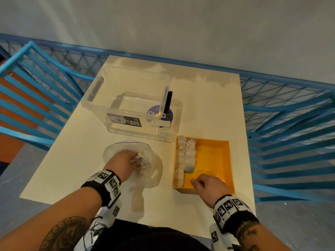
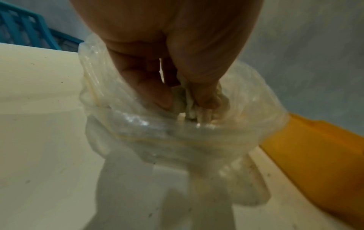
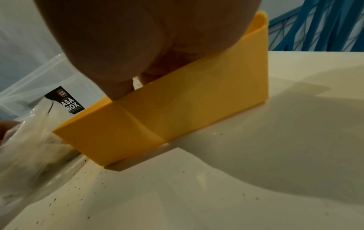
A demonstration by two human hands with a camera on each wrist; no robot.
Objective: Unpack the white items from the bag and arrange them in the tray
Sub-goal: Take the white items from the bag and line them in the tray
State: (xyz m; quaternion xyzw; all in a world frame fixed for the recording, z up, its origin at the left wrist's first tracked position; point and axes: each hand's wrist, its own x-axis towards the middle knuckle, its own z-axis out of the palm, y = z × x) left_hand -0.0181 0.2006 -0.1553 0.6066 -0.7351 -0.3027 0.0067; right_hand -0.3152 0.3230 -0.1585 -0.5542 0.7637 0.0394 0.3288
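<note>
Nearest me at the orange tray [image 1: 224, 160], my right hand [image 1: 208, 185] hangs over its near wall, fingers loosely curled, holding nothing. Left of the tray, my left hand [image 1: 123, 162] is inside the clear bag [image 1: 152, 171], fingertips [image 2: 161, 99] pinching a white item [image 2: 189, 102]. Two rows of white items [image 1: 184, 156] lie along the tray's left wall. Beyond the tray stands a clear box [image 1: 126, 98] labelled "CASA BOX", with a purple sticker I can't fully read.

Right of the two white item rows [image 1: 185, 156], the shallow orange plastic tray [image 1: 225, 160] floor lies bare, with the clear plastic storage box [image 1: 130, 104] standing just behind the tray.
</note>
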